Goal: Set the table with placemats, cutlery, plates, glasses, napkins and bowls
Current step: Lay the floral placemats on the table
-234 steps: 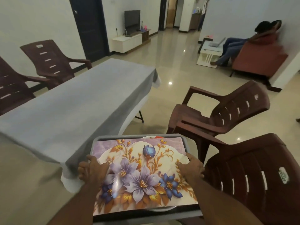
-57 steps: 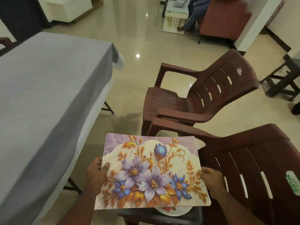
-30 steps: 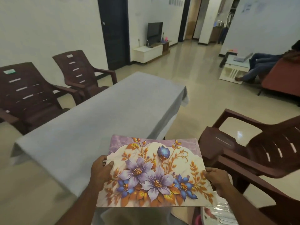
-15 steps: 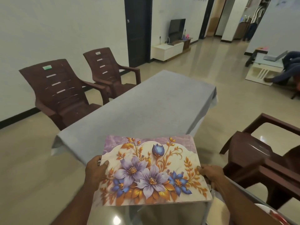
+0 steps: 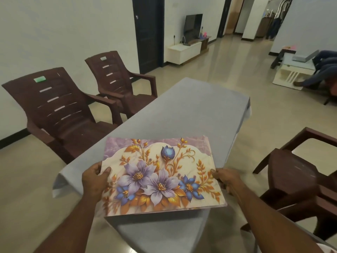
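Placemat (image 5: 160, 178): a floral mat, purple and blue flowers with orange leaves on a cream field and a mauve marbled band along its far edge, was held roughly level above the near end of the table, face up.
Left fingers: the thumb (image 5: 106, 170) lay curled over the top of the mat's left edge; the other fingers went under the mat and could not be seen.
Left hand (image 5: 94, 179): it pinched the left edge of the placemat, the forearm running down to the lower left corner of the view.
Right fingers: they were curled round the mat's right edge, the thumb tip just on top; how the lower fingers lay could not be told.
Right hand (image 5: 228, 180): it gripped the right edge of the placemat, about level with the left hand.
Stack: the thick near edge suggested possibly more than one mat held together, though the view was too soft to be sure.
Table (image 5: 186, 114): long, covered with a grey cloth that hung over the near corner, stretching away beneath and beyond the mat.
Left chairs: two brown plastic armchairs (image 5: 60, 110) (image 5: 120, 81) stood just beside the table's left side, against the white wall.
Right chair (image 5: 300, 172): another brown armchair stood near the table's right side.
Background: a dark door (image 5: 147, 31), a television (image 5: 193, 24) on a low white cabinet, and a seated person's legs (image 5: 321, 73) at the far right.
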